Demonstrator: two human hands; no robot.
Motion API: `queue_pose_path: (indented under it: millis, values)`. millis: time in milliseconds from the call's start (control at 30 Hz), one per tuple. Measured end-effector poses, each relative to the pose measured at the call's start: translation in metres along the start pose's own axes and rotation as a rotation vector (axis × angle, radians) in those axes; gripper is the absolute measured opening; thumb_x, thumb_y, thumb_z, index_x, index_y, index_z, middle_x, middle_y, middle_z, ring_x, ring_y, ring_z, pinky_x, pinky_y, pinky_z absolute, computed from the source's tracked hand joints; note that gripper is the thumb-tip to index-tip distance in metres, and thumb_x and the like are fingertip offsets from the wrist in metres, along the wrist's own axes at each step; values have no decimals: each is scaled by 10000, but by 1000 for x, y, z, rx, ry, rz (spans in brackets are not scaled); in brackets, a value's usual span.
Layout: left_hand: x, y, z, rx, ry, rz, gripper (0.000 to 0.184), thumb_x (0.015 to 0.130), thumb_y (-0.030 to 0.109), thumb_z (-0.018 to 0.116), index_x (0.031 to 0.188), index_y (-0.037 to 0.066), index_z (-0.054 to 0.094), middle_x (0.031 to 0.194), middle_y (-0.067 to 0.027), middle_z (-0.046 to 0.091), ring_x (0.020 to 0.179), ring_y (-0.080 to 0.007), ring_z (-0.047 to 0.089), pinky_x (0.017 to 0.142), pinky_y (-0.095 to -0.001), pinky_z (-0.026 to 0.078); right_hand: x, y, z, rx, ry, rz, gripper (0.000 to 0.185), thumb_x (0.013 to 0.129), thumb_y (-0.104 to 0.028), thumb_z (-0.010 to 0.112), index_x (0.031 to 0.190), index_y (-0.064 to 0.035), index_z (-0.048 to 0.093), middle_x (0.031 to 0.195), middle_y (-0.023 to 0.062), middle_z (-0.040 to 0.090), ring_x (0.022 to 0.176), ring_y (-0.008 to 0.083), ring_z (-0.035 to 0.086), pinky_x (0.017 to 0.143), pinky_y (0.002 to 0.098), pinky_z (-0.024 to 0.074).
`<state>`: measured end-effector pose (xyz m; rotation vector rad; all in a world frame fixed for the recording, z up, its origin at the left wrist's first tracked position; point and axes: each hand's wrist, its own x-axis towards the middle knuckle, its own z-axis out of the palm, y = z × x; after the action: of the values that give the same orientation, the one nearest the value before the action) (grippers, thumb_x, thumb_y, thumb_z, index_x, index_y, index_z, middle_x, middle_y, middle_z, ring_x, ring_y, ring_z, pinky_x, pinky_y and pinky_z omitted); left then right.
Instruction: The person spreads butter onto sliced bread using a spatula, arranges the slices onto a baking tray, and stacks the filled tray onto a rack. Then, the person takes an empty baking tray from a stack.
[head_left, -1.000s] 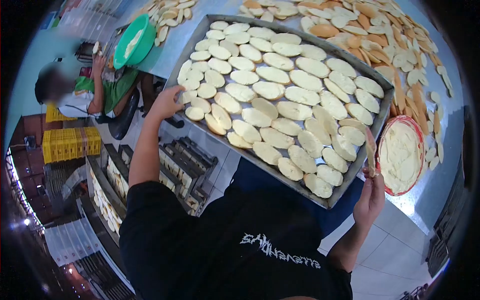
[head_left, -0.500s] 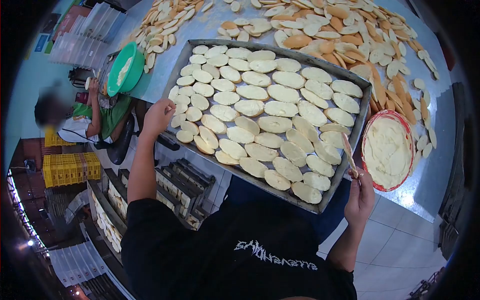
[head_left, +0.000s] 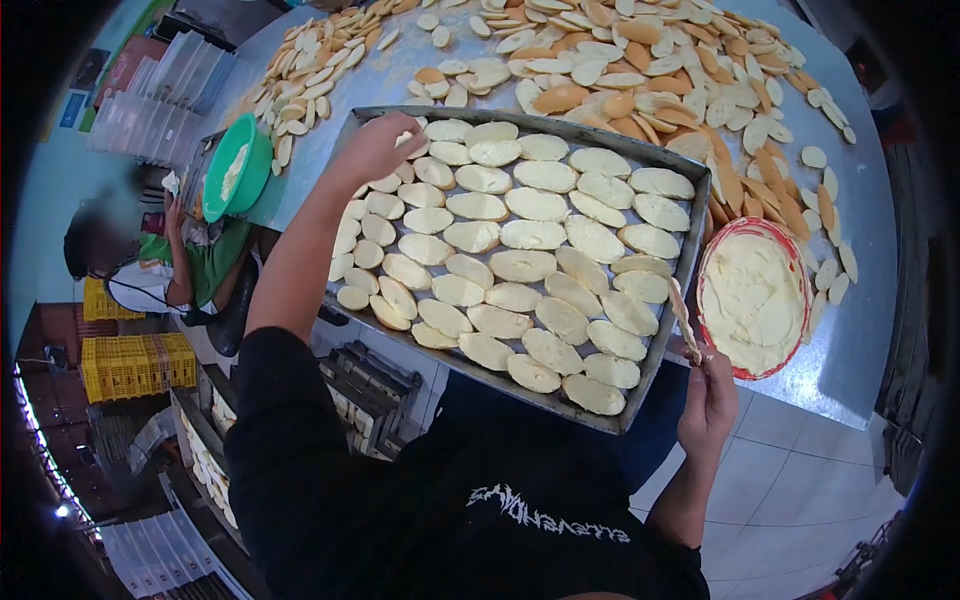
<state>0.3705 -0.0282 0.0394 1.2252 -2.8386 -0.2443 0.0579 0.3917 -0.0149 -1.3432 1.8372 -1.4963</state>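
A metal baking tray (head_left: 655,375) holds rows of oval bread slices (head_left: 530,234) coated with pale cream. My left hand (head_left: 375,152) reaches over the tray's far left corner, its fingers closed around the edge of a small bread slice (head_left: 404,138). Part of that corner is hidden beneath the hand. In my right hand (head_left: 708,400), at the tray's near right edge, is a thin cream-smeared spatula (head_left: 684,318), pointing up and away from me. Just right of it stands a red-rimmed bowl (head_left: 806,300) of pale cream.
A big heap of bread slices (head_left: 640,60) covers the far part of the metal table (head_left: 835,385). On the left, a seated person (head_left: 150,260) works beside a green basin (head_left: 262,165). Loaded trays (head_left: 365,390) and yellow crates (head_left: 135,365) stand below on the left.
My left hand has moved from the tray's left edge to its far left corner and closed on a slice. My right hand still holds the spatula. The whole view has shifted slightly.
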Motion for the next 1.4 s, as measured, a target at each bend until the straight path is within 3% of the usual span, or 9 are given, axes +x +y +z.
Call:
queue_pose_path:
  millis: [100,200,400,500,800,900,1200,1300,1400]
  values:
    - [37,-17,7,90,-101,-15,224,898,245,572,1015,58,608,974,-135,628,901,-292,607,794,-368,476,-1,-2,-1,-11,-14,21,248,841,94,486,1058,26,584,1033,170,630,934,277,585,857,351,440]
    - [64,-22,17,-60,18,-146,245,886,259,582,1033,68,628,988,-119,650,891,-266,627,789,-364,486,-1,1,-2,-2,-7,21,249,838,94,490,1058,24,584,1029,173,631,931,279,585,859,355,439]
    - [110,-21,29,21,-57,-452,303,829,315,636,1022,83,643,944,-122,681,891,-250,648,785,-362,497,0,2,-8,-12,11,51,239,838,88,503,1056,26,579,1014,178,636,927,290,586,859,369,440]
    - [127,-18,44,72,-99,-464,312,781,287,685,1019,90,638,957,-119,685,894,-245,652,780,-362,498,0,2,-10,-26,18,74,229,842,83,504,1053,28,577,1017,179,635,926,292,586,861,372,440]
    - [143,-38,56,-308,-25,-343,438,692,39,717,1103,66,570,870,-96,674,763,-163,627,687,-311,496,3,0,-12,-8,34,83,185,862,58,508,1036,33,567,1016,180,628,914,284,584,855,373,440]
    - [139,-39,53,-386,9,-343,456,697,69,728,1123,56,566,904,-96,675,766,-162,629,693,-316,497,3,-2,-12,-1,39,60,179,867,55,507,1035,33,563,1010,182,628,907,281,585,849,369,440]
    - [149,-40,70,-4,-17,-315,556,685,234,766,1169,53,560,913,-126,674,720,-135,633,641,-290,498,2,-7,-12,12,69,36,176,870,53,505,1036,39,562,997,183,629,908,279,584,846,366,435]
    - [150,-9,50,-319,23,-430,542,710,234,744,1184,32,573,1031,-147,659,830,-180,649,713,-305,508,-1,-6,-15,0,64,54,179,869,54,504,1038,40,563,998,184,629,911,280,583,849,365,433]
    - [160,-2,51,-817,8,-318,488,777,215,721,1201,42,553,929,-119,658,786,-136,620,673,-262,491,-2,-5,-14,10,66,59,177,867,60,504,1033,42,564,999,185,629,909,280,583,851,363,432]
